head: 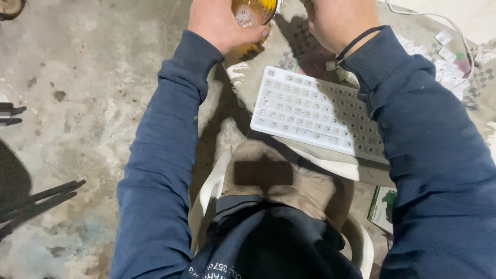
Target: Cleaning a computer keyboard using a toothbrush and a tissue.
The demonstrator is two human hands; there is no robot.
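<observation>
Gripping a yellowish container (251, 14) of amber liquid at the top centre of the frame, the left hand (222, 23) wraps its fingers and thumb around the rim. The right hand (338, 20), top right of centre, is curled into a loose fist; whether it holds anything cannot be told. Just below lies a white keyboard frame (315, 113) with its keys removed, and loose white keycaps (449, 64) sit at upper right on a checkered cloth (483, 82).

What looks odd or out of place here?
The white keyboard has no keycaps: only bare sockets show. Loose white keycaps lie scattered on the cloth to its upper right. The left hand grips a container of amber liquid; the right hand is close beside it.
</observation>
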